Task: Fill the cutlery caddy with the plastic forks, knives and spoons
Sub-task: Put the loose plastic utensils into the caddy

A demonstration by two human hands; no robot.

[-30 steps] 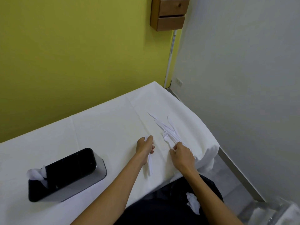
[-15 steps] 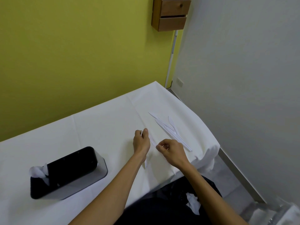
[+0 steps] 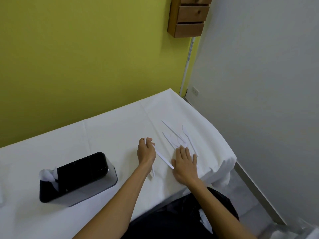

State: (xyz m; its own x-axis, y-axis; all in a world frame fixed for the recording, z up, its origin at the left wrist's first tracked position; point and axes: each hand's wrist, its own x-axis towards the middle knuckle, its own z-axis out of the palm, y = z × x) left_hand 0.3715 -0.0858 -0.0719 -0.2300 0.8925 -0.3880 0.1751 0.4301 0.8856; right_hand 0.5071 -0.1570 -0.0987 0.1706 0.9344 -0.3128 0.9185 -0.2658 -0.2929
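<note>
Left hand (image 3: 146, 152) grips cutlery pieces (image 3: 164, 158); right hand (image 3: 185, 164), fingers straight, rests on loose knives (image 3: 172, 133) just beside.

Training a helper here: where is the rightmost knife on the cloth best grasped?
The knife lies flat, blade pointing away from the person, handle end nearest, beside the right hand. Probably pinch the handle across its thin edges, coming down from above on the near side.

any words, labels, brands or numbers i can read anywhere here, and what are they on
None readable.
The black cutlery caddy, the white plastic cutlery on the tablecloth and the wooden drawer unit show no print.
The wall socket is too small to tell.
</note>
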